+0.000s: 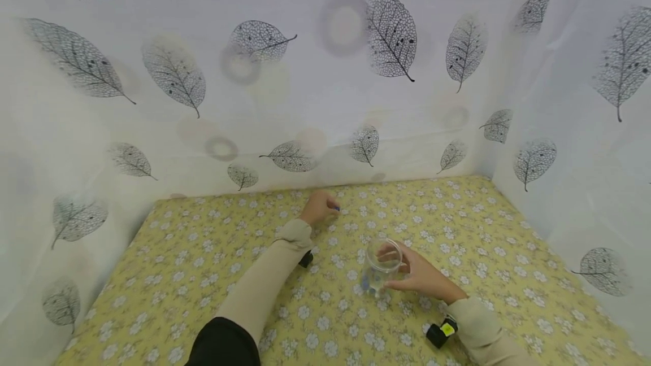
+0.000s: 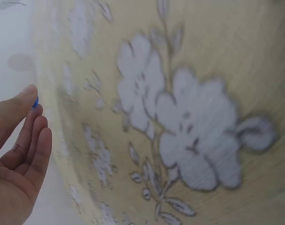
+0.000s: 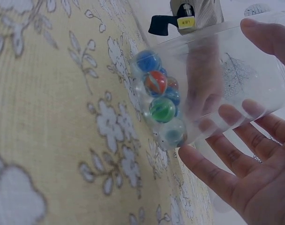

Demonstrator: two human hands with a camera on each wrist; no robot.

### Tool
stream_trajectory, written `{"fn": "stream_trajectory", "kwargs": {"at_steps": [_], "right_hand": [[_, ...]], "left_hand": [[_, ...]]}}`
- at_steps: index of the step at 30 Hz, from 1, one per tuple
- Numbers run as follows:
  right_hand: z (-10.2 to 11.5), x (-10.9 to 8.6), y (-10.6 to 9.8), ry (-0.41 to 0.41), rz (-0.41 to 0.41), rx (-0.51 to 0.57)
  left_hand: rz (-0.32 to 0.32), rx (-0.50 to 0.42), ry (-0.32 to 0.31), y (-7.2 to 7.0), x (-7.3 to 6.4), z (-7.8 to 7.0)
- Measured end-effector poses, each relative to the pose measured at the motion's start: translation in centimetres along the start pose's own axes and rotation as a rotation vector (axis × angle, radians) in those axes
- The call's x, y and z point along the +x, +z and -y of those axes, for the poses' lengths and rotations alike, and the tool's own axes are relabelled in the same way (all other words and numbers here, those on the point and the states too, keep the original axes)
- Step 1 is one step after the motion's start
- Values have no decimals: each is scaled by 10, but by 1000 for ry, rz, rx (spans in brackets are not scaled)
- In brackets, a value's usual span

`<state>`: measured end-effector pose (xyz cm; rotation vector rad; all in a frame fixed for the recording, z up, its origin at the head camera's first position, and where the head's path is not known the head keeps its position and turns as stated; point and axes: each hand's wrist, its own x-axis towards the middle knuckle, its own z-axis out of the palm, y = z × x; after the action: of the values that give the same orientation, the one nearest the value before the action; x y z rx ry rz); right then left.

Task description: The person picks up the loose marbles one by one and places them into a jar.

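Out toward the far edge of the table, my left hand (image 1: 319, 208) pinches a small blue marble (image 2: 35, 102) between thumb and fingertips. Only a sliver of the marble shows. Nearer and to the right, my right hand (image 1: 419, 274) holds a clear cup (image 1: 375, 267) around its side, thumb on one side and fingers on the other. Several glass marbles lie at the bottom of the cup in the right wrist view, among them a red-and-white marble (image 3: 155, 83), a green marble (image 3: 162, 109) and a blue marble (image 3: 147, 61). The cup stands upright on the tablecloth.
A yellow floral tablecloth (image 1: 203, 253) covers the table. White sheets with a leaf print (image 1: 325, 100) hang behind it and at both sides. Each wrist wears a small black camera (image 1: 438, 334).
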<state>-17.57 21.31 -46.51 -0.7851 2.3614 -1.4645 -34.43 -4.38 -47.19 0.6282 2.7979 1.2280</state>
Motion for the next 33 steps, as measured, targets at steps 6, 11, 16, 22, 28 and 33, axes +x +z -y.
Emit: {"fn": "stream_trajectory", "kwargs": {"at_steps": [6,11,16,22,28,33], "right_hand": [[-1,0,-1,-2,-5,-18],[0,0,0,0,-10,-24],[1,-1,0,-2,-9,-18],[1,-1,1,-5,-10,-19],[0,-1,0,-11,-9,-13],[-1,-1,0,-17,-9,-21]], "left_hand": [[0,-52,-4,-10,-17,-21],[-7,-47,21,-18,-31,-32],[-30,-69,35,-26,-48,-43],[-57,-121,106,-32,-75,-69],[-37,-162,154,-32,-95,-92],[-23,-196,211,-30,-107,-107]]}}
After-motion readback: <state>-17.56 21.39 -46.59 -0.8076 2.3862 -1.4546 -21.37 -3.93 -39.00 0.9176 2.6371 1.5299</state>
